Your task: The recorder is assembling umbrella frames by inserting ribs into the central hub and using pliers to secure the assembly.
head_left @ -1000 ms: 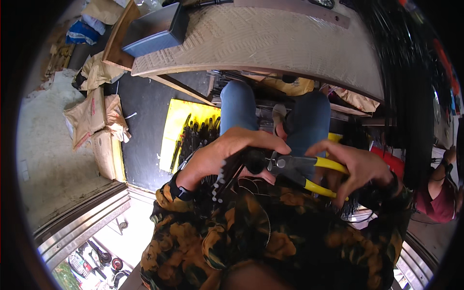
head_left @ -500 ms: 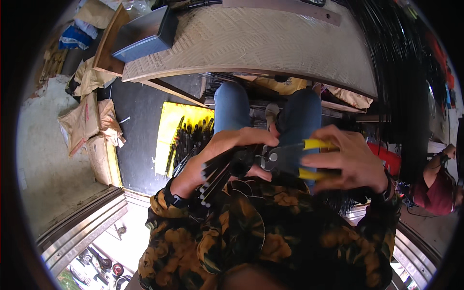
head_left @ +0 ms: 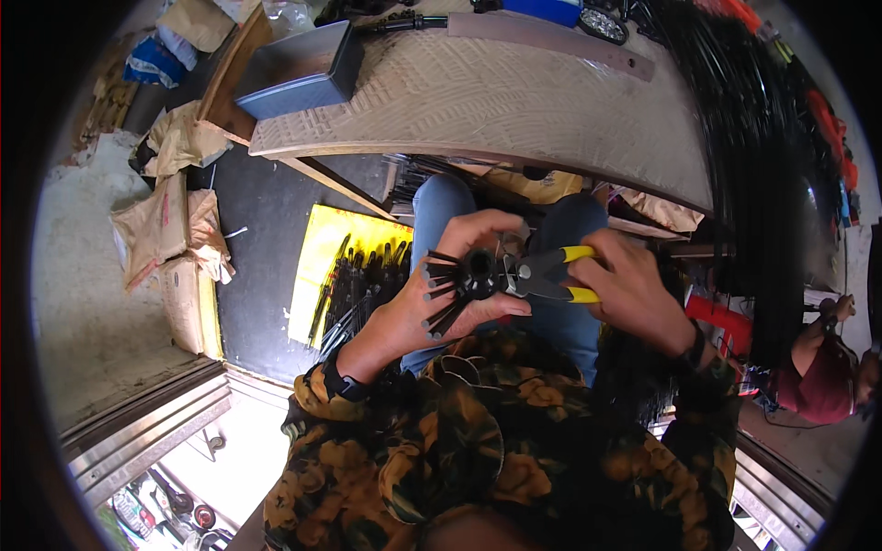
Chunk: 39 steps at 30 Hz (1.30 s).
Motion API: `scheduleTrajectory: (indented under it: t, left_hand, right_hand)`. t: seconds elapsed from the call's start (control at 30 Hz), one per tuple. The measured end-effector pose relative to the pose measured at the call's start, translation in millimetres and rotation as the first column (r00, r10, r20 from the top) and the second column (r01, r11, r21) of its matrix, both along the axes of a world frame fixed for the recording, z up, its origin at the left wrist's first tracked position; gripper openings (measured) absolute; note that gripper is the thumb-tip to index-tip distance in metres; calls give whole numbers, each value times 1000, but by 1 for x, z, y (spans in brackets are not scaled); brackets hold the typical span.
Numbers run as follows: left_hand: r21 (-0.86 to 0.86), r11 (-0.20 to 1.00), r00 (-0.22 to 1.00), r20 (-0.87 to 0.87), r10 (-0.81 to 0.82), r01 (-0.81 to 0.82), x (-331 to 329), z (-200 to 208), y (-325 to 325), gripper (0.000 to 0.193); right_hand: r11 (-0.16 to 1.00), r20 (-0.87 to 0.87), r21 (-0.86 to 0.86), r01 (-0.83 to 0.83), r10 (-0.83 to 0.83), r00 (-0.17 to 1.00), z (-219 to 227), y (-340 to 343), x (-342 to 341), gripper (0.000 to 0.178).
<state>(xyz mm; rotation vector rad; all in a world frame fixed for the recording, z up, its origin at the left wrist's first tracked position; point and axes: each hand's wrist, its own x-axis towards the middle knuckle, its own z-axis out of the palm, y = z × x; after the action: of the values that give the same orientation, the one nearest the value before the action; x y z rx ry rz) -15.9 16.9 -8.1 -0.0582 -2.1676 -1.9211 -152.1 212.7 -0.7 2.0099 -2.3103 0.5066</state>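
Observation:
My left hand [head_left: 413, 312] is wrapped round what looks like a black umbrella frame [head_left: 443, 292]. Its thin ribs fan out toward the left from a round black hub, and their ends point up toward me. In my right hand [head_left: 632, 280] are pliers [head_left: 549, 275] with grey jaws and yellow grips, my fingers curled round the handles. The jaws meet the frame just right of the hub, between my left thumb and forefinger. What exactly they bite on is too small to make out.
Several similar black frames [head_left: 372, 275] lie on a yellow sheet [head_left: 312, 248] to my left. Ahead stands a worktable [head_left: 514, 101] with a grey-blue bin [head_left: 299, 78] and a flat metal bar [head_left: 551, 41]. Long black rods [head_left: 753, 119] hang at the right, near another person [head_left: 818, 381].
The plier handles have come closer together, and my right hand has shifted left. My left hand has turned the frame so its hub and ribs face up more.

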Motion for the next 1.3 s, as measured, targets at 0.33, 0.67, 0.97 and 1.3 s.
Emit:
scheduleTrajectory:
  t: [0.33,0.67,0.97,1.3]
  left_hand:
    - [-117,990,992,91,85,-74,11,-1,-21,81]
    - [-116,977,980,59,189,-181,10,7,-10,76]
    - [-79,991,976,196,-93,111,18,18,-26,103]
    - [82,996,998,-26,49,-46,10,-12,-12,57]
  right_hand:
    - [972,-382,-234,36,-126,916,16,-35,-4,29]
    - [902,-464,-427,71,-286,839,-2,-31,17,33]
    - [973,111,-45,-226,230,967,35,-3,-9,25]
    - [996,192,56,71,-80,978,29,13,12,57]
